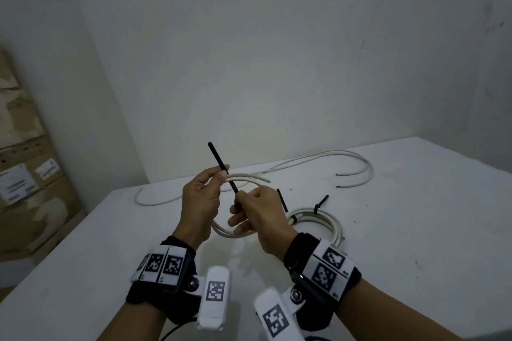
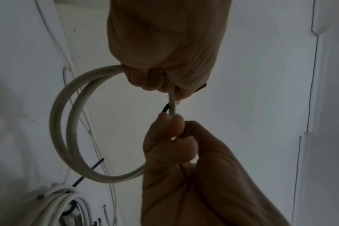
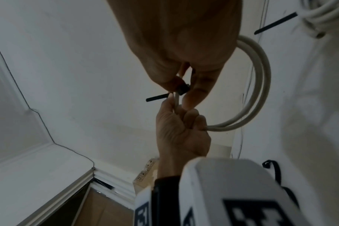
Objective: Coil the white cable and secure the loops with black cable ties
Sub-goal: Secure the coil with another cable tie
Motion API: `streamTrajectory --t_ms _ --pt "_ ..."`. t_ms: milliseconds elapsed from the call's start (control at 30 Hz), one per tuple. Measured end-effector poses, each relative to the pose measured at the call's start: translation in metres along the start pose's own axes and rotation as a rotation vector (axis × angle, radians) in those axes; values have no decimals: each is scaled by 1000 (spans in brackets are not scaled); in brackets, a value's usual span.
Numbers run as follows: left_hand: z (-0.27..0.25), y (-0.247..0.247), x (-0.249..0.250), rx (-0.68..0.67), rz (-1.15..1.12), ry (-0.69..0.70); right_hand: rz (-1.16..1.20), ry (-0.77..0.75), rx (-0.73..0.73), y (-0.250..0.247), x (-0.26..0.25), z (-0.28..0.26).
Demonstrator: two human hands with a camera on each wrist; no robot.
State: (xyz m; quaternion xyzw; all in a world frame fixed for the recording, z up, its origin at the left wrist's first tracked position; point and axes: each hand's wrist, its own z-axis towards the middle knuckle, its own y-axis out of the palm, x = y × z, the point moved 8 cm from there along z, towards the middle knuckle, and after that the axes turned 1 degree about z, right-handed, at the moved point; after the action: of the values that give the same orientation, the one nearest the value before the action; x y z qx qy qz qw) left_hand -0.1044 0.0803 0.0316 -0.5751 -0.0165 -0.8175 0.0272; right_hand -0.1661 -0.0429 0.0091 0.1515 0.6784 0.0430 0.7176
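Note:
Between my two hands, above the white table [image 1: 388, 230], I hold a small coil of white cable [image 1: 232, 233] made of two loops [image 2: 62, 122]. My left hand [image 1: 212, 185] grips the coil's far side, fingers curled round both strands [image 2: 145, 76]. My right hand [image 1: 243, 202] pinches a black cable tie [image 1: 220, 166] at its head [image 3: 183, 88], right against the cable. The tie's long tail slants up and left past my left fingertips. Its short end [image 3: 157, 97] pokes out beside the left hand [image 3: 180, 126]. The far part of the loop [image 3: 261, 85] curves away freely.
A larger coil of white cable [image 1: 313, 220] bound with black ties [image 1: 321, 202] lies on the table to the right of my hands. Loose white cable [image 1: 332, 156] trails along the table's back edge by the wall. Cardboard boxes [image 1: 22, 160] are stacked at the far left.

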Motion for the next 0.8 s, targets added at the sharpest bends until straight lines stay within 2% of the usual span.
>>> streamTrajectory --t_ms 100,200,367,433,567,667,733,800 --pt "-2 -4 1 31 29 19 -40 -75 15 -3 -2 0" --pt "-5 -9 5 53 47 35 -196 -161 -146 8 -8 -3" --pt "-7 -15 -6 40 30 10 0 -174 -387 18 -16 -6" --pt "-11 -12 -4 14 48 25 13 -235 -360 15 -24 -3" --pt "-21 0 -2 -66 96 81 -128 -327 -184 3 -35 9" --pt "-23 -2 -6 -49 100 89 -258 -393 -70 0 -38 14" --pt "-24 -2 -8 -46 118 101 -295 -367 -6 -6 -34 18" --pt "-28 -1 -8 -40 129 104 -237 -314 -8 -9 -30 21"
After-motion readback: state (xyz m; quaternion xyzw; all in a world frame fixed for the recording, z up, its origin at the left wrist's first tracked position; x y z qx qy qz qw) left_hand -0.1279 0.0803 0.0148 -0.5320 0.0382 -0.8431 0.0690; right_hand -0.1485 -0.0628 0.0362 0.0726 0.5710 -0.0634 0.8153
